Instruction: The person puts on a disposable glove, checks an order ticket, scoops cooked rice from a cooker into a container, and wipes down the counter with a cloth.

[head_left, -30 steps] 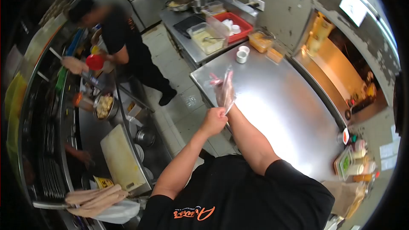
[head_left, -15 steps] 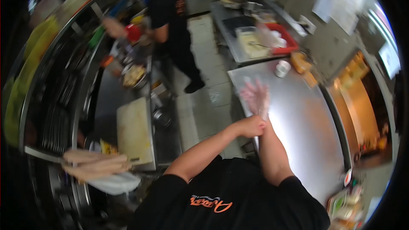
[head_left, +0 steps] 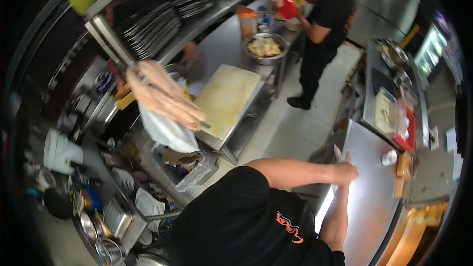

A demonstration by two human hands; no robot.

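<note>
My left hand (head_left: 346, 173) is closed at my right hand, its fingers wrapped round the clear plastic glove there. Of my right hand (head_left: 338, 153), only a couple of outstretched fingers show past the left one; the rest is hidden behind it. A pale, glossy bit of the plastic glove (head_left: 335, 188) shows just below the left hand. Both hands are above the near end of a steel worktop (head_left: 372, 167). A small white cup-like container (head_left: 389, 157) stands on that top, to the right of my hands.
A co-worker (head_left: 322, 29) in black stands ahead at the left counter, holding something red. A cutting board (head_left: 229, 101) and a metal bowl of pale food (head_left: 265, 49) are on that counter. Long beige gloves (head_left: 165, 93) hang at its near corner. A red tray (head_left: 408, 133) lies ahead right.
My view has swung left, bringing the shelves and left counter into the middle. My left hand has moved from the right wrist up over the gloved hand, covering most of it.
</note>
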